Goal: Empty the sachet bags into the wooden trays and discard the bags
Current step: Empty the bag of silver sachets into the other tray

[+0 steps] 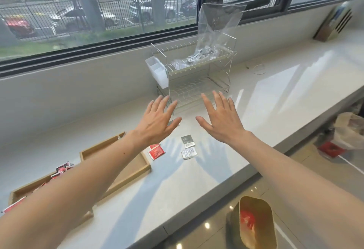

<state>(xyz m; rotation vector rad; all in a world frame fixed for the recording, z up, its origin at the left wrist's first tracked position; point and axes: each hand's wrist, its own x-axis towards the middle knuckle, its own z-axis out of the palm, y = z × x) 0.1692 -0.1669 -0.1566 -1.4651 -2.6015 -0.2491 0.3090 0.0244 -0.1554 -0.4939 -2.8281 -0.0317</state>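
The left hand (157, 123) and right hand (221, 121) hover flat with fingers spread, holding nothing. The clear sachet bag (218, 22) stands far on the wire rack (189, 68); the wooden trays (136, 163) lie near left.

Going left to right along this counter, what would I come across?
filled wooden tray → second wooden tray → loose red sachets → grey sachets → knife block

I saw the clear sachet bag (214, 24) standing at one o'clock, silver sachets (199, 54) inside; two wooden trays (102, 144) lay at eight o'clock.
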